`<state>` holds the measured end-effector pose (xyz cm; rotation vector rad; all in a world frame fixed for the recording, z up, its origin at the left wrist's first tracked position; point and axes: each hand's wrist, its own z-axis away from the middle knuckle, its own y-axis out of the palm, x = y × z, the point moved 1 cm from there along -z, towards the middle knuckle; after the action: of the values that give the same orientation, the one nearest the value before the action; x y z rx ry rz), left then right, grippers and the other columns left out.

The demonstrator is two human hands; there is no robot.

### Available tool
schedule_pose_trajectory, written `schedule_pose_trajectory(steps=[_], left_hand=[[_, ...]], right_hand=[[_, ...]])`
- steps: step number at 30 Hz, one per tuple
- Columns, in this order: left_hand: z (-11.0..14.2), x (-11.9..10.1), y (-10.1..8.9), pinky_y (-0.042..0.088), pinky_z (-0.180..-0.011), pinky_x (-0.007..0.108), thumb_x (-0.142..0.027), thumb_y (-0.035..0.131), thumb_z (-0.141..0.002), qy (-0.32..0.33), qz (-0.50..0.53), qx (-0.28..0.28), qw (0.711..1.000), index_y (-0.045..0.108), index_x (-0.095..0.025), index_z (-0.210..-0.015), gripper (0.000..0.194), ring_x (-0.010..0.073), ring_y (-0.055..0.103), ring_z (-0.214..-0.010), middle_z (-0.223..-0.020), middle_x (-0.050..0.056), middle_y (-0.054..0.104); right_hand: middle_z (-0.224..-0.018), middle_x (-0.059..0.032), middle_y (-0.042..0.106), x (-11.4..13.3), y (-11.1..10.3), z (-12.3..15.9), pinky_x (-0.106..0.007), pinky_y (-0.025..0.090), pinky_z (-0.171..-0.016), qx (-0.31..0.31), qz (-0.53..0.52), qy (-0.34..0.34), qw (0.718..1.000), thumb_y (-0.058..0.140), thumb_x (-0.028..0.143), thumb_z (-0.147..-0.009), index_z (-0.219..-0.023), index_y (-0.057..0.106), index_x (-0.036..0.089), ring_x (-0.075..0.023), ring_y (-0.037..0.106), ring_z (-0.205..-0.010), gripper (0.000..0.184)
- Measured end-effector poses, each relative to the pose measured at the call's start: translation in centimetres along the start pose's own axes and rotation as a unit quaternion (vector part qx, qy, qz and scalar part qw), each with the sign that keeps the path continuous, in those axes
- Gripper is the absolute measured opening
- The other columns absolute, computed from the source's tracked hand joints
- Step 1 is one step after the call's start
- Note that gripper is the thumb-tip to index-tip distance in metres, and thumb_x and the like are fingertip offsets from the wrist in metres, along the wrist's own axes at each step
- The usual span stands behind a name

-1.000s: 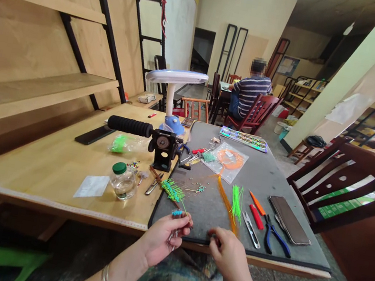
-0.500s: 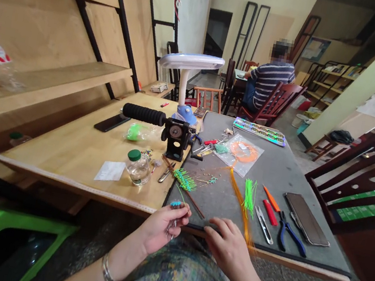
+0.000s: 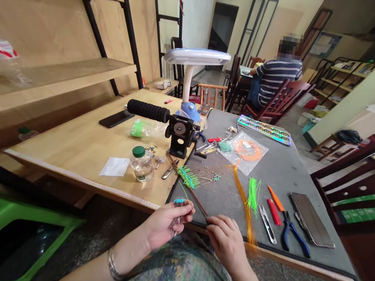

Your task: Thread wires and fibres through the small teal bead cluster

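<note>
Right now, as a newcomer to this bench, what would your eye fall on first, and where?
The fluorescent strands stand out first: a lime-green bunch and long orange strands on the grey mat, just beyond the right hand. The left hand pinches a small teal-beaded piece near the mat's edge. Farther back, a black tool with a long foam handle stands at the wooden table.

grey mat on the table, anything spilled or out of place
Small loose beads lie scattered on the grey mat instead of sitting in a container, and a long orange strand bundle trails untidily down to the mat's front edge, close to the right hand.
</note>
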<state>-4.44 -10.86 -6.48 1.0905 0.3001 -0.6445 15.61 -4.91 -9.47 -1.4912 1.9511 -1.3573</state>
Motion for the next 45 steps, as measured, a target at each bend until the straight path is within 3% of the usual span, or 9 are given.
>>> schedule_pose_trajectory(steps=[5,9,15,22,26,45], left_hand=[[0.0,0.4,0.0,0.026,-0.036,0.01,-0.015,0.076,-0.069,-0.006,-0.008,0.008,1.0,0.065,-0.011,-0.079,0.015,0.0055,0.056,-0.061,-0.079,0.003,0.058],[-0.7,0.8,0.4,0.025,-0.036,0.01,-0.017,0.078,-0.067,0.008,-0.028,-0.001,1.0,0.065,-0.012,-0.079,0.018,0.0053,0.055,-0.06,-0.076,0.002,0.058],[-3.4,1.1,2.3,0.021,-0.035,0.01,-0.018,0.079,-0.064,0.032,-0.06,0.004,0.998,0.064,-0.013,-0.079,0.022,0.0041,0.051,-0.056,-0.074,0.001,0.058],[-6.1,1.0,3.1,0.02,-0.036,0.01,-0.019,0.08,-0.061,0.052,-0.086,0.015,0.995,0.063,-0.013,-0.084,0.029,0.0031,0.049,-0.05,-0.068,-0.002,0.056],[-6.3,1.1,3.1,0.02,-0.036,0.012,-0.022,0.081,-0.059,0.058,-0.102,0.032,0.993,0.062,-0.013,-0.084,0.033,0.0029,0.048,-0.046,-0.064,-0.003,0.056],[-7.4,1.5,2.8,0.021,-0.036,0.013,-0.028,0.083,-0.058,0.118,-0.099,0.022,0.988,0.061,-0.014,-0.085,0.038,0.0024,0.046,-0.043,-0.064,-0.004,0.056]], right_hand=[[-0.096,-0.0056,0.071,0.1,-0.4,-0.2,-0.033,0.042,-0.076,-0.003,-0.05,0.048,0.998,0.052,0.02,-0.088,-0.083,0.063,0.023,-0.0202,0.059,-0.091,0.012],[-0.091,-0.0074,0.069,0.3,-1.0,-0.8,-0.035,0.045,-0.079,-0.018,-0.147,0.138,0.979,0.051,0.023,-0.087,-0.078,0.06,0.022,-0.0214,0.059,-0.09,0.013],[-0.075,-0.0033,0.065,0.2,-1.2,-2.6,-0.027,0.043,-0.064,-0.024,-0.293,0.295,0.909,0.051,0.038,-0.087,-0.075,0.059,0.02,-0.0172,0.057,-0.07,0.023],[-0.065,-0.0006,0.063,-0.1,-0.8,-4.6,-0.024,0.037,-0.053,-0.038,-0.482,0.35,0.802,0.058,0.043,-0.076,-0.066,0.051,0.02,-0.0133,0.05,-0.057,0.026],[-0.065,-0.0005,0.064,0.2,-0.5,-5.0,-0.023,0.036,-0.052,-0.047,-0.528,0.366,0.765,0.06,0.043,-0.071,-0.064,0.052,0.02,-0.0125,0.05,-0.056,0.026],[-0.059,0.001,0.063,-0.5,0.7,-5.8,-0.021,0.036,-0.047,-0.034,-0.525,0.401,0.75,0.057,0.038,-0.064,-0.06,0.053,0.019,-0.0118,0.052,-0.054,0.019]])
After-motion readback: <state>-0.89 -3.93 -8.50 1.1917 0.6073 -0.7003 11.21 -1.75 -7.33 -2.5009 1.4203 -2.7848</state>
